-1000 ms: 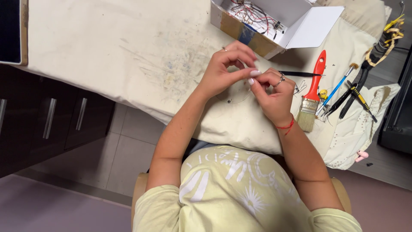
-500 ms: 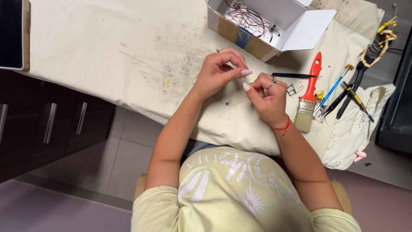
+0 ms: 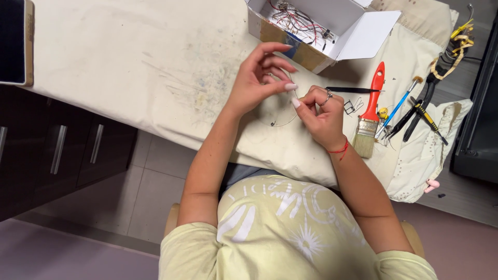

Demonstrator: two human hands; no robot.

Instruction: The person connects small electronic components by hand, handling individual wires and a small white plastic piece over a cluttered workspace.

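Slippage is the main risk here: the thin, pale, springy length of wire [image 3: 284,120] curves in a loose loop from the fingertips down to the cream cloth-covered worktop [image 3: 129,67], and it is so fine that I judge a slight loosening of either pinch would let it spring away and vanish against the pale cloth. A hard bend between two hands this close together could also kink it.

The left hand [image 3: 257,78] hovers above the cloth with thumb and forefinger brought together on the upper end of the wire, the other fingers fanned out and raised. The right hand [image 3: 322,116], with a ring on one finger and a red thread at the wrist, is curled, its thumb and forefinger closed just beside the left fingertips; its grip seems to be on the same wire, though the strand is too thin to see exactly where it is clamped.

Loose items crowd the right hand: a small black wire clip [image 3: 353,106] and a flat paintbrush with a red handle [image 3: 371,106] lie just beside it, so a sideways sweep of the wrist could knock them. Further right lie a thin blue-handled brush [image 3: 398,103] and black pliers [image 3: 421,106]. An open white cardboard box of tangled red and black wires [image 3: 311,36] sits behind the hands.
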